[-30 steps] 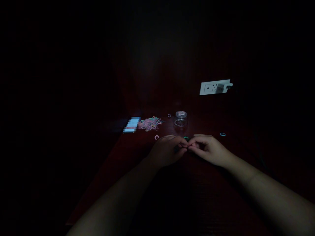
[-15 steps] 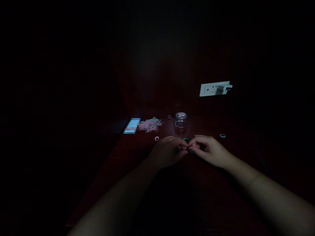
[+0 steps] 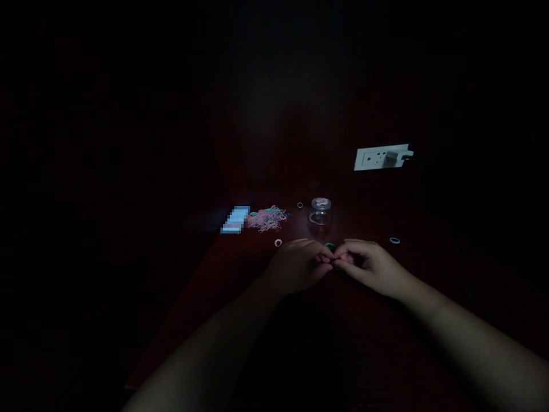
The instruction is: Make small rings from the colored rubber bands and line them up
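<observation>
My left hand [image 3: 300, 264] and my right hand [image 3: 369, 264] meet fingertip to fingertip low over the dark red table [image 3: 206, 286]. The fingers of both are pinched; what lies between them is small and too dark to name. Just behind the fingertips shows a green band [image 3: 329, 246], partly covered by the hands. A clear jar [image 3: 319, 217] with a patterned lid stands upright beyond them. To the left of the jar is a heap of colourful elastic bands [image 3: 269, 219]. One loose pink band [image 3: 278, 242] lies close to my left hand.
A lit phone [image 3: 235, 220], blurred out, lies left of the heap. A small pale band [image 3: 300, 205] is behind, and a blue band [image 3: 394, 241] lies to the right. On the wall is a white socket [image 3: 381, 157] with a plug. Surroundings are very dark.
The whole view has shifted slightly, so things appear a little farther right. Both hands stay together, pinching at the same place on the table, with only small finger movement.
</observation>
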The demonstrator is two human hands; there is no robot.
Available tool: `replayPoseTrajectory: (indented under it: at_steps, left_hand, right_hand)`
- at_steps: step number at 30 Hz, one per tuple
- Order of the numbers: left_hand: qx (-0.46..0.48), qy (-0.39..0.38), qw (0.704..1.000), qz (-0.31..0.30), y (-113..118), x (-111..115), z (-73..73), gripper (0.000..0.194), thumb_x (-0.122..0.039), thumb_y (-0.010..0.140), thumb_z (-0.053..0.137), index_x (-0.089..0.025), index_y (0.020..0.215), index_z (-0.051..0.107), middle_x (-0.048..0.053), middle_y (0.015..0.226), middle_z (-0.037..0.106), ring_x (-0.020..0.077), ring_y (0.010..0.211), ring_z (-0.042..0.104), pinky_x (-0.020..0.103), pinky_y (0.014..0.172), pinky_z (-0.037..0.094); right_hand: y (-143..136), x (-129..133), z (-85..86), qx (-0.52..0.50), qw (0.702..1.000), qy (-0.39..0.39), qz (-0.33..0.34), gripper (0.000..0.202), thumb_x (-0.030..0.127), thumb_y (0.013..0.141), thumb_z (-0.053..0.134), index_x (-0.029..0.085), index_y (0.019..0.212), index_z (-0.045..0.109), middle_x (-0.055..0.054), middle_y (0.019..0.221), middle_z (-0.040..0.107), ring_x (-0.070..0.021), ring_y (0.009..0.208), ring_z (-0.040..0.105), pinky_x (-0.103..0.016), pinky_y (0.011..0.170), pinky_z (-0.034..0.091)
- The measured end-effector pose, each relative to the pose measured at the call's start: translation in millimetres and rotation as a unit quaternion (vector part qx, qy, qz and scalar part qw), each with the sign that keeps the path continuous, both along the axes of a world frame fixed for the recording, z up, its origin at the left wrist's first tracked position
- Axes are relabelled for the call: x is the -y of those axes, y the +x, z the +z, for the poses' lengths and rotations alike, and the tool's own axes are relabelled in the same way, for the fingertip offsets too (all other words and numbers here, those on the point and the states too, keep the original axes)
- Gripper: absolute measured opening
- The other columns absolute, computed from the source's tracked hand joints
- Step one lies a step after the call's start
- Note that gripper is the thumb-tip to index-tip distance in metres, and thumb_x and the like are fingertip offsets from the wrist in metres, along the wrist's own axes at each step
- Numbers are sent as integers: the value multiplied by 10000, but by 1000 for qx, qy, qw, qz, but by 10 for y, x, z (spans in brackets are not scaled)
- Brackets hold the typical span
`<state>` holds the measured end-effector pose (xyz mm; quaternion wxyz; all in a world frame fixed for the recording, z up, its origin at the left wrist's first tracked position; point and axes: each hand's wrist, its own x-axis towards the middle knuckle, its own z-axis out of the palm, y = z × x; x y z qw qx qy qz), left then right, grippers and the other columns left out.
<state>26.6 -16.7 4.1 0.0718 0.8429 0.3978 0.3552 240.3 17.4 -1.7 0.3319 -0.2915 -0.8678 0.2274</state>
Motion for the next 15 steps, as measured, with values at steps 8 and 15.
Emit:
replayPoseTrajectory:
  at_steps: [8,15]
  left_hand:
    - [-5,-7,1000,-3,-14,0,-5,146,-258,815,681,-239,955,641,-14,902,676,144,829,641,305,764,496]
    - [-9,-2,1000,2,-9,5,-3,150,-260,823,668,-240,969,642,-18,913,679,144,825,640,315,772,479]
  right_hand:
    - [-5,9,10,1,1000,-5,-1,206,360,902,598,180,838,675,-1,665,563,-130,600,511,-253,557,431]
    - [-16,21,22,5,1000,3,4,212,346,909,593,173,815,673,7,652,550,-120,583,500,-248,551,408]
